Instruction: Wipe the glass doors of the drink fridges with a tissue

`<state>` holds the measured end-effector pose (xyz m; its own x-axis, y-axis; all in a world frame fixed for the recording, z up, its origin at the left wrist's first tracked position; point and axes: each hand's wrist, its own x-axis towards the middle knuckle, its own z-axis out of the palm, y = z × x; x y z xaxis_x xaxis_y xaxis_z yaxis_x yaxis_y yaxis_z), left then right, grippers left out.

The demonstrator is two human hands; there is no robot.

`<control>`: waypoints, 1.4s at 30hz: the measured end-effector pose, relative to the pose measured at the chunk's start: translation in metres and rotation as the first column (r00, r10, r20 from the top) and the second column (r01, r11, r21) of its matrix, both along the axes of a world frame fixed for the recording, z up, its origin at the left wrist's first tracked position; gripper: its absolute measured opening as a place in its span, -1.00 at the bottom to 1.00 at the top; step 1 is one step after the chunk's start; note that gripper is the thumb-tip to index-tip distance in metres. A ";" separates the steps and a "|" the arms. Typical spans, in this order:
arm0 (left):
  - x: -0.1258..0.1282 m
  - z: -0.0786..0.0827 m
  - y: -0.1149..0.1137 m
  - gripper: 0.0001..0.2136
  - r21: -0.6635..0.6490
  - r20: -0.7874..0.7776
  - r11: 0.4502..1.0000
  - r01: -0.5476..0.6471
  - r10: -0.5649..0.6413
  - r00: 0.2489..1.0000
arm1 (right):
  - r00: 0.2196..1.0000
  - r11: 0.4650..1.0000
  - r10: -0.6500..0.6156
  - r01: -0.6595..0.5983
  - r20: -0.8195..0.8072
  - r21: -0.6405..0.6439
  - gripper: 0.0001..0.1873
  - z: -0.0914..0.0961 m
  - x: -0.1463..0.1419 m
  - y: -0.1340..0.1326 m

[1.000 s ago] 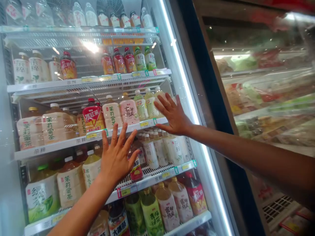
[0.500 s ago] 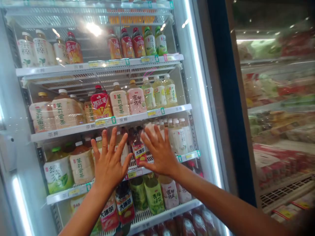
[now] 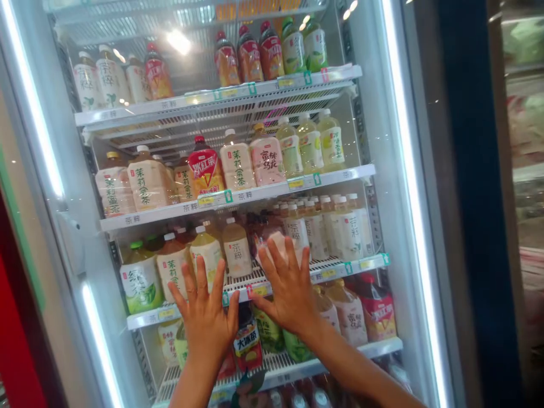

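Both my hands are raised in front of a lit drinks cooler with a glass front. Fingers spread, my left hand (image 3: 206, 314) is before a jasmine tea bottle (image 3: 173, 260) and a yellow-capped bottle (image 3: 207, 249). My right hand (image 3: 289, 292), also with fingers apart, is before the third shelf, over its price rail (image 3: 327, 275). A pale, crumpled-looking patch (image 3: 276, 242) shows behind its fingertips; whether it is a tissue or a reflection I cannot tell. Contact between the palms and the glass (image 3: 178, 42) is not clear. No bottle is in either hand.
Rows of bottled teas stand on the upper shelf (image 3: 170, 105), the second shelf (image 3: 272, 190) and lower ones. Bright light strips (image 3: 416, 187) line the cooler's sides. A dark blue post (image 3: 471, 198) stands at the right, with blurred food shelves (image 3: 527, 170) beyond.
The view has turned left, so the cooler appears farther right. Both my hands are lower and slightly farther left against the shelves, fingers still spread. The pale patch has moved with my right hand.
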<state>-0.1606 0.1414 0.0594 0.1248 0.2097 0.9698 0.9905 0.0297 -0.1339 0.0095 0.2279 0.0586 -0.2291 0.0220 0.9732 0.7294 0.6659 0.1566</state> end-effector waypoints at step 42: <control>0.106 -0.006 0.039 -0.31 -0.072 -0.016 0.985 0.159 -0.161 0.987 | 0.984 0.989 -0.150 0.150 0.091 0.013 -0.04 -0.014 0.134 0.041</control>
<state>-0.0543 0.1801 0.0533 0.1826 0.2525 0.9502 0.9787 -0.1389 -0.1511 0.1432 0.2689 0.0442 -0.3119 0.0570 0.9484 0.8033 0.5489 0.2312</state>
